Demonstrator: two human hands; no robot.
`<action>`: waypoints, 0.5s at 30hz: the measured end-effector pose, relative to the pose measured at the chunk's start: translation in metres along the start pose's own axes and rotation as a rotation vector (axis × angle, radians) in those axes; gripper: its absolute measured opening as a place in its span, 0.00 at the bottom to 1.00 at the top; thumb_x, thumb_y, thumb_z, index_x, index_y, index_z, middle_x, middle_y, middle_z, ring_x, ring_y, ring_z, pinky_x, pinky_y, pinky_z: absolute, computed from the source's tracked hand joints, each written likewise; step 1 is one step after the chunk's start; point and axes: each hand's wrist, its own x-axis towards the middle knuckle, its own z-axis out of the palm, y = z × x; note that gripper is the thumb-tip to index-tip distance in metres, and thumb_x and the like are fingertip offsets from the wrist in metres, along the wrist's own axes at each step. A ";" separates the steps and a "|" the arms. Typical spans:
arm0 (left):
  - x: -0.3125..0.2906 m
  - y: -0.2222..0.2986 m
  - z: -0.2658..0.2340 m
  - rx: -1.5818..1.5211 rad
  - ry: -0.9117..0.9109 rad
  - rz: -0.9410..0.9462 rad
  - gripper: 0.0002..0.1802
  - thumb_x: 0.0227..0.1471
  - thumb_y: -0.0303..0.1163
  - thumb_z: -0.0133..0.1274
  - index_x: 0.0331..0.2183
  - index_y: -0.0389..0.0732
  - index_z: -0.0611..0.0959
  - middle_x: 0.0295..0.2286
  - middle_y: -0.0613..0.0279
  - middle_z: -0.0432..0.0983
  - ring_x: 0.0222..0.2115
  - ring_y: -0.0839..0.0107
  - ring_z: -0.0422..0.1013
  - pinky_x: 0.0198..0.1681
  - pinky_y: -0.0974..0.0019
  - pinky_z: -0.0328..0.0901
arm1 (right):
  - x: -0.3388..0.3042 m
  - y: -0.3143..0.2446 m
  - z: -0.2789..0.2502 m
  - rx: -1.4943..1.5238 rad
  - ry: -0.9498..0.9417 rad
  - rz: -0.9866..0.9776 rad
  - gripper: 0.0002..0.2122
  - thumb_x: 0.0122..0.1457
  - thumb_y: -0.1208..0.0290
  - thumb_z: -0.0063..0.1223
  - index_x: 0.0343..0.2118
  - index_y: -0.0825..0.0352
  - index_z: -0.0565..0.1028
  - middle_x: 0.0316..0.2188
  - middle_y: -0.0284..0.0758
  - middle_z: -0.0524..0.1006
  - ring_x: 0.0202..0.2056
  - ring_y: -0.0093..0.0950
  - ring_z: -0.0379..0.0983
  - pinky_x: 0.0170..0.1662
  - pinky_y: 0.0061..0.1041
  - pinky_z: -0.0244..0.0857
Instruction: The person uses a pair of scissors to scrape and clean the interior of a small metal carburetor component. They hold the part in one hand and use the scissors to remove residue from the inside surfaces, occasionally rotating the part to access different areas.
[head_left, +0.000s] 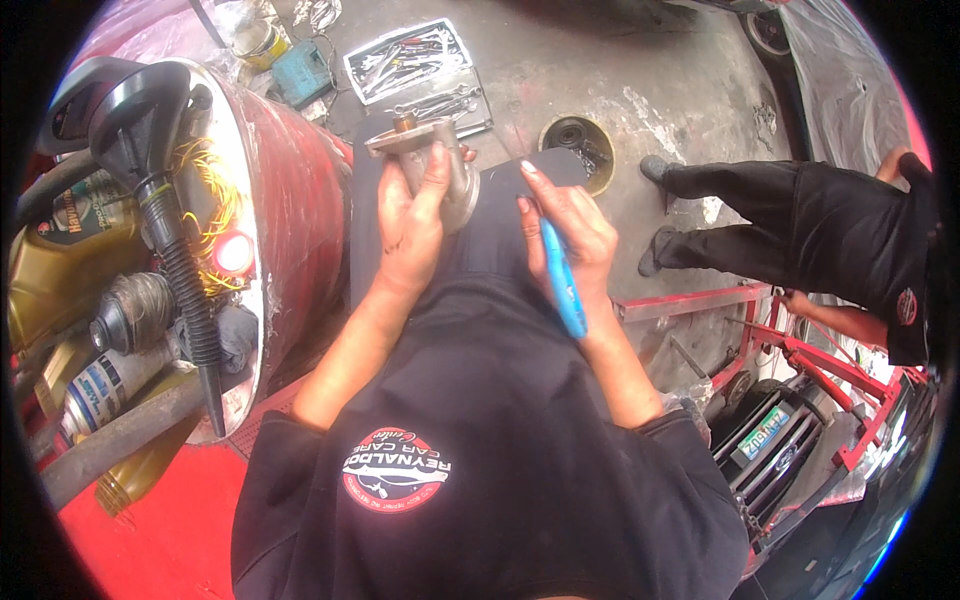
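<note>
My left hand (pixel 412 225) is wrapped round a grey cast-metal housing (pixel 458 190), held above my lap. A flange tops it, and a copper-coloured cylinder (pixel 404 122) sticks up from that end. Just to the right, my right hand (pixel 575 225) grips a blue-handled tool (pixel 562 285) with a thin shaft that points up and away from me. Its tip is too fine to make out. Tool and housing are apart.
On the floor ahead lie a tray of hand tools (pixel 405 62), more tools (pixel 440 105) and a round tub (pixel 605 160) with dark parts. A red drum (pixel 300 190) with bottles and a black funnel (pixel 140 120) stands left. At right are another person (pixel 800 210) and a red metal frame (pixel 690 300).
</note>
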 end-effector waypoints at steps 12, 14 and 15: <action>-0.003 -0.003 0.004 0.103 0.058 0.309 0.22 0.66 0.35 0.54 0.56 0.35 0.71 0.50 0.57 0.70 0.51 0.69 0.66 0.58 0.63 0.60 | 0.003 -0.022 0.012 -0.046 -0.078 -0.130 0.31 0.42 0.81 0.60 0.56 0.56 0.81 0.32 0.35 0.74 0.31 0.36 0.71 0.33 0.34 0.69; -0.004 -0.003 0.005 0.127 0.082 0.324 0.21 0.66 0.35 0.56 0.54 0.36 0.72 0.48 0.58 0.71 0.50 0.69 0.67 0.57 0.63 0.61 | 0.002 -0.022 0.013 -0.039 -0.068 -0.143 0.31 0.42 0.81 0.60 0.56 0.57 0.81 0.32 0.35 0.74 0.31 0.36 0.71 0.33 0.34 0.69; -0.004 -0.003 0.005 0.139 0.093 0.332 0.20 0.66 0.35 0.57 0.53 0.36 0.73 0.48 0.59 0.71 0.49 0.69 0.67 0.56 0.63 0.62 | 0.001 -0.021 0.014 -0.042 -0.063 -0.153 0.31 0.42 0.81 0.60 0.56 0.57 0.81 0.32 0.35 0.74 0.31 0.36 0.71 0.33 0.34 0.69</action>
